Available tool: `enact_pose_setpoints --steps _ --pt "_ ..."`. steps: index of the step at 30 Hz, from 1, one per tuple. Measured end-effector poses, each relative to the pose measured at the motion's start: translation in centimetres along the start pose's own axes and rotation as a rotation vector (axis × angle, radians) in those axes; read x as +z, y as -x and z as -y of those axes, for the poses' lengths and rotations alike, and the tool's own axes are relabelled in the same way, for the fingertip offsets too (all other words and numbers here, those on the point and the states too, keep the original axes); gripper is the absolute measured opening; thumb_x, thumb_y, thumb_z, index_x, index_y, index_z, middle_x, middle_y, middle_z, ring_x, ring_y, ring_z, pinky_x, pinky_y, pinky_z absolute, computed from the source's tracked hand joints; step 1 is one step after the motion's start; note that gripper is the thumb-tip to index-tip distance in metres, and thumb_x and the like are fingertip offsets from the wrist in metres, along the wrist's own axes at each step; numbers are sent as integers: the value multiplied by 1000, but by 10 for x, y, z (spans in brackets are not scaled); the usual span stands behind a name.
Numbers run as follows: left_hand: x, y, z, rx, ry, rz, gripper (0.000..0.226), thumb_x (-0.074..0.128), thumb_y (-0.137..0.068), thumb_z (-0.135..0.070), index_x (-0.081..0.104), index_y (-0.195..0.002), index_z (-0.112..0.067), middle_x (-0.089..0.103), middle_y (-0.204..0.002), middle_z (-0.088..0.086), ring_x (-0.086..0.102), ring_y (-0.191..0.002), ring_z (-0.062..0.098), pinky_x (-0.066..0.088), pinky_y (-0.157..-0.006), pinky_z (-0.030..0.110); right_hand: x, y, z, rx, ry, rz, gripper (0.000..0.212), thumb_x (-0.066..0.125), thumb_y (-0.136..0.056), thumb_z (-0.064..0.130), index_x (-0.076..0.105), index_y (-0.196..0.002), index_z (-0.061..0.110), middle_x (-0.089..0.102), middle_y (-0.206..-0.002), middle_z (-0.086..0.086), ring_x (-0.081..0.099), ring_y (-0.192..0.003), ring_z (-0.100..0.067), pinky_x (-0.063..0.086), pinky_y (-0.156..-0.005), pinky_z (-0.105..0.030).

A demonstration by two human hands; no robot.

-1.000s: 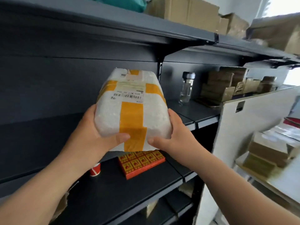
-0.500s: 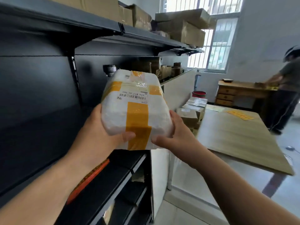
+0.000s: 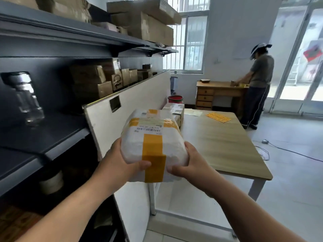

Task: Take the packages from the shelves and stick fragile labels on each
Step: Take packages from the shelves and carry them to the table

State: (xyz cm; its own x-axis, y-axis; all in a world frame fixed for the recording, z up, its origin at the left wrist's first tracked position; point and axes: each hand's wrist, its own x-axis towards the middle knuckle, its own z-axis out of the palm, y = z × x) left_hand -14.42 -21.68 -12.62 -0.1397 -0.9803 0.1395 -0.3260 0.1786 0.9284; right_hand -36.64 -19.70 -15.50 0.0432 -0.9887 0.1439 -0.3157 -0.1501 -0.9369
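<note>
Holding white pkg (image 3: 153,145) (yellow tape cross, barcode label) w/ both hands.

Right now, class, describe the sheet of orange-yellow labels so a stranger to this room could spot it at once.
Start at the light wooden table right of the dark shelves. At its far end, near the right edge, lies the sheet of labels. It is the only bright orange-yellow, gridded sheet; the paper beside it is pale and plain.
</note>
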Motion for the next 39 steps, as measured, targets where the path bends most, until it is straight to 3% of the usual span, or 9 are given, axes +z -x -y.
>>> enact_pose_setpoints --steps 4,9,13,20,25,29,32,39 --pt "49 -67 4 -58 -24 33 91 91 -46 -46 41 -122 -38 62 -111 -12 61 -103 16 56 -78 37 -51 -49 -35 52 25 -29 89 80 -59 44 35 -134 30 55 -116 7 59 -105 -16 58 -82 -38" --pt "103 -136 -5 -57 -11 57 69 86 -61 -31 41 -112 -40 57 -106 -18 56 -98 9 50 -74 27 -105 -110 -64 106 11 -26 85 83 -67 32 34 -135 26 53 -118 3 58 -105 -18 59 -81 -38" --pt "125 -195 -1 -68 -28 52 77 87 -60 -32 38 -120 -36 55 -104 -21 55 -96 6 47 -80 30 -130 -160 -82 128 24 -36 83 82 -69 30 34 -136 21 53 -116 2 58 -104 -17 59 -82 -36" --pt "146 -324 22 -64 -12 130 73 84 -64 -28 39 -122 -31 53 -100 -20 50 -86 -3 44 -62 16 -151 -271 -115 175 32 -69 84 82 -69 33 33 -136 22 52 -118 3 57 -105 -17 58 -80 -33" --pt "152 -436 51 -93 -19 182 96 87 -48 -45 39 -130 -30 58 -109 -12 58 -97 11 52 -76 31 -160 -365 -137 219 35 -115 76 81 -72 29 34 -131 23 52 -117 1 57 -104 -18 58 -77 -30" --pt "154 -516 64 -126 -15 240 100 86 -45 -49 37 -130 -30 57 -109 -11 58 -95 9 51 -69 25 -165 -438 -153 254 2 -114 78 81 -71 28 33 -132 25 51 -121 0 56 -109 -22 58 -84 -39" --pt "153 -565 79 -140 -31 257 115 87 -30 -62 39 -129 -30 59 -111 -8 60 -97 13 54 -73 29 -163 -481 -170 269 -1 -124 81 82 -66 33 33 -131 26 50 -120 1 55 -110 -22 58 -84 -41" --pt "151 -631 114 -180 -155 235 115 86 -28 -66 42 -129 -33 57 -119 0 60 -104 20 55 -84 45 -150 -548 -204 340 8 -104 83 83 -62 40 35 -129 29 51 -120 2 57 -108 -19 60 -77 -34"
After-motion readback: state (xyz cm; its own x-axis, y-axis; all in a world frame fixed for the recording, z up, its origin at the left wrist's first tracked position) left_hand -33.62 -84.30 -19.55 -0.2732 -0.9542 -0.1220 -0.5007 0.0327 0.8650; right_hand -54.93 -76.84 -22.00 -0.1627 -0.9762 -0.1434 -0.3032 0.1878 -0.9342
